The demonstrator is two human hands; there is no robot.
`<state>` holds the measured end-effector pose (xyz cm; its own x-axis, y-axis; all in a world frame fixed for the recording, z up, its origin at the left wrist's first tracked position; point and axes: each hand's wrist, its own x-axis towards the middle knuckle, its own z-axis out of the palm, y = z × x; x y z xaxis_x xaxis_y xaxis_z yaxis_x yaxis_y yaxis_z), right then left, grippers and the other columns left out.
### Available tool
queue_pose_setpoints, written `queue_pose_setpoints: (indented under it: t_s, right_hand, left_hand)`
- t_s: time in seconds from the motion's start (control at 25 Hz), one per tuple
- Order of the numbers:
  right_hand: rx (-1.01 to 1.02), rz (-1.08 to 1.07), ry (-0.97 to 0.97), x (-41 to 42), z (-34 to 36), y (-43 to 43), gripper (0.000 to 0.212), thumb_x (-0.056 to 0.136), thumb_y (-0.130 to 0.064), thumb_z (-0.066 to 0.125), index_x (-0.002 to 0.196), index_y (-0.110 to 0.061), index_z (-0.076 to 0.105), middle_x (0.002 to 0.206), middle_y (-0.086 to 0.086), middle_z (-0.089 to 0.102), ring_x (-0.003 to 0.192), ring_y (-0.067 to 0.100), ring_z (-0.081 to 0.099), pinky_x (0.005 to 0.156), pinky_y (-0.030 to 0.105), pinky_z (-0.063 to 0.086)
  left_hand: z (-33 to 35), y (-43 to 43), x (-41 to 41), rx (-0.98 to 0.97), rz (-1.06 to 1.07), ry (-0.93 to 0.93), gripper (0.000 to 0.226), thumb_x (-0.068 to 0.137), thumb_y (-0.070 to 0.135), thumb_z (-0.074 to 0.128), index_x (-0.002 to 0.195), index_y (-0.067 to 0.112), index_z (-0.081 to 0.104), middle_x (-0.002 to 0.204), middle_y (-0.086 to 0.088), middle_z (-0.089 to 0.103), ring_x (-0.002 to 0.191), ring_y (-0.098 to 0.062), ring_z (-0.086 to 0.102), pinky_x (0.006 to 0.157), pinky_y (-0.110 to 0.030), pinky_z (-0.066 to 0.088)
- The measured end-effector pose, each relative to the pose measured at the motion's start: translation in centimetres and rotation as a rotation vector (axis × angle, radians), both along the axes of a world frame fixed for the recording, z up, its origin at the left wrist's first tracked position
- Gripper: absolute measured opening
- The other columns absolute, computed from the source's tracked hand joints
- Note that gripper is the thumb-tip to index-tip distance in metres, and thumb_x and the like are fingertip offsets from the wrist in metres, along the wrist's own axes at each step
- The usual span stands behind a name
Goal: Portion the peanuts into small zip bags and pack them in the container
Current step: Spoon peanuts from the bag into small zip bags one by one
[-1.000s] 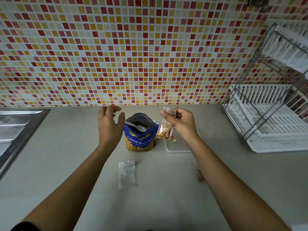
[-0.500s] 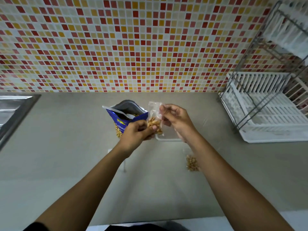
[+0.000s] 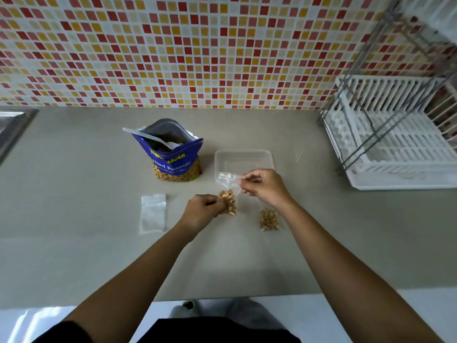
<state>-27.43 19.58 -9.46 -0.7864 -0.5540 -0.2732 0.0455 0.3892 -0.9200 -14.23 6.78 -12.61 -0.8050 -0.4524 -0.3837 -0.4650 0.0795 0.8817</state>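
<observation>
A small clear zip bag of peanuts (image 3: 228, 201) is held between both hands above the counter. My left hand (image 3: 201, 212) pinches its lower part at the peanuts; my right hand (image 3: 263, 185) pinches its top edge. A second filled zip bag (image 3: 269, 219) lies on the counter below my right wrist. An empty zip bag (image 3: 153, 213) lies flat to the left. The blue peanut pouch (image 3: 173, 157) stands open with a white spoon (image 3: 150, 137) in it. Just beyond my right hand sits the clear plastic container (image 3: 243, 159).
A white dish rack (image 3: 393, 142) on a wire frame fills the right side of the grey counter (image 3: 74, 194). A steel sink edge (image 3: 12, 125) shows at the far left. The tiled wall rises behind. The counter's front edge runs near my elbows.
Both hands came toward me with the filled bag, away from the pouch. My left hand, free a second ago, now pinches the bag. The camera tilted down.
</observation>
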Motion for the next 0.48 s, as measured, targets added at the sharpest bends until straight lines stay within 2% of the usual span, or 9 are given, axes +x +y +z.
queue_pose_setpoints:
  t_s: [0.2, 0.32, 0.4, 0.48]
  right_hand:
    - [0.077, -0.024, -0.028, -0.5, -3.0, 1.8, 0.006, 0.079, -0.013, 0.073, 0.079, -0.015, 0.068, 0.068, 0.002, 0.068, 0.063, 0.014, 0.065, 0.072, 0.028, 0.057]
    - [0.201, -0.024, 0.112, -1.0, -4.9, 2.6, 0.009, 0.079, -0.017, 0.072, 0.085, -0.010, 0.072, 0.071, 0.003, 0.071, 0.067, 0.016, 0.068, 0.076, 0.029, 0.056]
    - [0.330, 0.021, 0.267, -0.9, -5.5, 2.8, 0.011, 0.080, -0.020, 0.071, 0.086, -0.012, 0.074, 0.082, 0.006, 0.074, 0.079, 0.018, 0.069, 0.077, 0.023, 0.051]
    - [0.399, 0.042, 0.366, -0.5, -6.1, 3.0, 0.013, 0.080, -0.021, 0.069, 0.087, -0.011, 0.074, 0.089, 0.007, 0.075, 0.085, 0.018, 0.069, 0.073, 0.019, 0.046]
  left_hand:
    - [-2.1, 2.1, -0.5, -0.005, 0.039, -0.074, 0.013, 0.077, 0.017, 0.071, 0.077, 0.004, 0.069, 0.072, -0.005, 0.062, 0.067, -0.014, 0.054, 0.065, -0.029, 0.042]
    - [-3.3, 3.4, -0.7, -0.027, 0.059, -0.131, 0.016, 0.080, 0.024, 0.069, 0.079, 0.009, 0.070, 0.074, -0.004, 0.063, 0.071, -0.018, 0.056, 0.066, -0.028, 0.044]
    - [-3.6, 4.5, -0.7, -0.104, 0.056, -0.149, 0.019, 0.082, 0.027, 0.067, 0.095, 0.012, 0.067, 0.082, -0.004, 0.065, 0.079, -0.021, 0.059, 0.072, -0.030, 0.048]
    - [-4.0, 5.5, -0.6, -0.179, 0.037, -0.117, 0.037, 0.083, 0.025, 0.067, 0.116, 0.017, 0.053, 0.086, -0.002, 0.062, 0.081, -0.019, 0.059, 0.073, -0.026, 0.046]
